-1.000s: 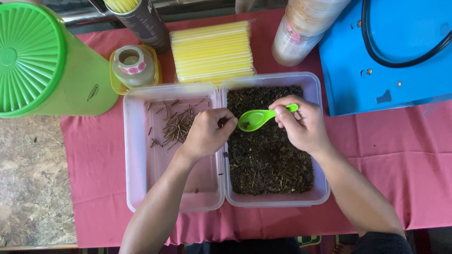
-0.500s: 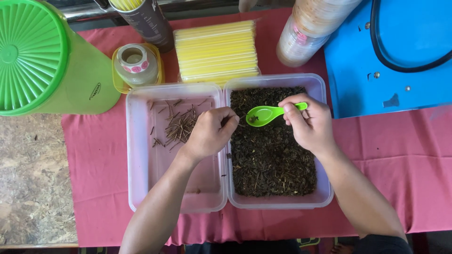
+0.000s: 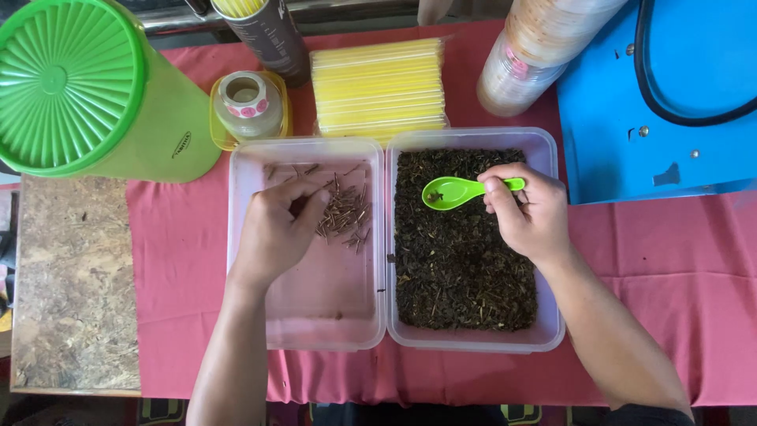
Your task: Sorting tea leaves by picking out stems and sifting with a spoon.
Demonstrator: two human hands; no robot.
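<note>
Sorting stems out of the loose leaf goes best with small, neat pinches: the left hand (image 3: 276, 233), at centre left of the frame, has its fingertips bunched together over the pile of brown twigs (image 3: 344, 214) in the left clear tub (image 3: 251, 315), though whether a twig sits between them I cannot tell. Letting go low over the pile should keep the twigs from scattering. The right hand (image 3: 530, 213), right of centre, pinches the handle of a green plastic spoon (image 3: 457, 192), held level above the right clear tub (image 3: 552, 335), which is filled with dark dried tea leaves (image 3: 461, 272); a few specks lie in the bowl. The left tub is otherwise nearly bare. Both tubs sit touching on a red cloth (image 3: 181, 260).
</note>
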